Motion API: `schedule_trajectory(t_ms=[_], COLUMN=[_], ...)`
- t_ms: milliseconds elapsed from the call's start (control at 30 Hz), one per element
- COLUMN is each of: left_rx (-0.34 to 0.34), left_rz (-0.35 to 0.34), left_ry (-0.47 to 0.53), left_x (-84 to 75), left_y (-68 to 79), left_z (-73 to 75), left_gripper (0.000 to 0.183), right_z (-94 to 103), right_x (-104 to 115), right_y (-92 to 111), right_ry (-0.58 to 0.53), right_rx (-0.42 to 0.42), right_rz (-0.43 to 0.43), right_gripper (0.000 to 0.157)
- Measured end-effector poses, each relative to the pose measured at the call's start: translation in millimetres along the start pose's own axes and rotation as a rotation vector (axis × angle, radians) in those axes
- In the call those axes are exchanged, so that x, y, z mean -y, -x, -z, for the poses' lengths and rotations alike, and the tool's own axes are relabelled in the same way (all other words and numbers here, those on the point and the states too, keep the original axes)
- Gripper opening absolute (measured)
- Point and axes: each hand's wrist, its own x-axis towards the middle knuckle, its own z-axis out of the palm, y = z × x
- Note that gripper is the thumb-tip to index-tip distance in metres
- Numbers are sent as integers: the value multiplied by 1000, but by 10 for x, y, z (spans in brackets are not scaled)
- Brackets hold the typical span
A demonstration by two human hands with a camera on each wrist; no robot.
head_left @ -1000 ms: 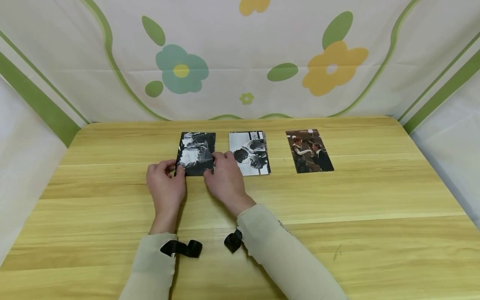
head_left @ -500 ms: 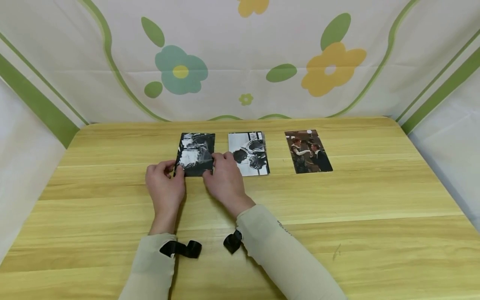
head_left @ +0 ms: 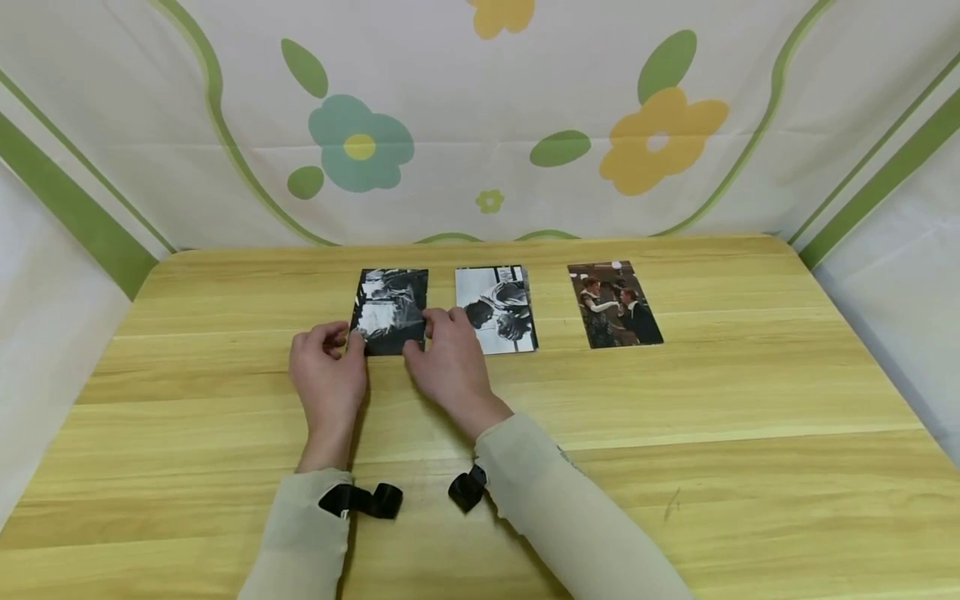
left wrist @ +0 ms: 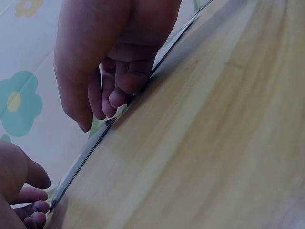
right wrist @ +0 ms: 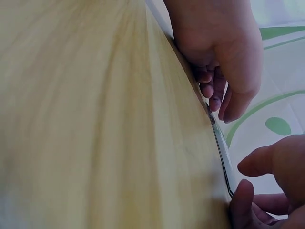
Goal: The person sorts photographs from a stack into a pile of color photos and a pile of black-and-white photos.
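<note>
So in the head view there's a dark black-and-white photo [head_left: 390,300] lying flat on the wooden table [head_left: 615,492], just left of the centre of the frame, with a hand on either side of it. The left hand [head_left: 328,375] grips its lower-left corner, thumb and bent fingers at the edge, and the right hand [head_left: 452,367] holds the right edge near the lower corner, fingers curled in the same way. Just right of that lies a lighter black-and-white print [head_left: 495,304] (its right side shows a few edges poking out, so it looks like a stack), and further right there's a colour photo [head_left: 617,304], slightly tilted. A flowered curtain [head_left: 480,100] fills the top of the frame. In the left wrist view, the left hand drops in from top centre with curled fingertips at the photo's thin edge, which runs diagonally down to the right hand at lower left. In the right wrist view, the right hand comes from the top, fingers tucked against that edge, and the left hand sits at its other end, lower right.
</note>
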Motion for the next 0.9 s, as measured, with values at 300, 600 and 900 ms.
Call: schedule_trajectory(t_ms=[300,600,900], left_rx=[-30,-42,-54], left_rz=[13,27,57], left_ry=[36,92,160], left_x=[-30,-37,-78], left_y=[15,11,28], left_z=[4,10,14], left_gripper=[25,24,23], right_z=[-7,-16,85], right_x=[-38,-87,-110], right_y=[10,13,101], right_ry=[-40,-167,-340], right_rx=[-24,-50,-45], right_rz=[31,74,124], right_gripper=[46,37,35])
